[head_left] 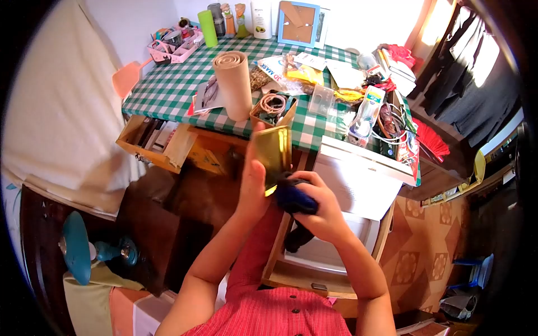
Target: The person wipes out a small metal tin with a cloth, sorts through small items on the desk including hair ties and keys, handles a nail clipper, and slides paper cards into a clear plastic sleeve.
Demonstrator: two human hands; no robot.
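Observation:
A shiny gold, flat box-like object [273,150] stands upright in my left hand [253,182], whose fingers are wrapped round its left side. My right hand [320,206] is closed on a dark blue cloth [296,197] just below the gold object's lower right corner. Cloth and object seem to touch there. A black end of material [298,238] hangs under my right hand, over the open drawer [319,287]. In that drawer lies a white tray-like box [336,252], with a large white panel [358,182] leaning behind it.
A green checkered tablecloth [168,84] covers the desk, which bears a brown paper roll [234,89], a small box of cables [274,109], a pink organizer [179,50] and a blue picture frame [298,25]. Another open drawer [154,143] and a teal lamp [78,246] are at left.

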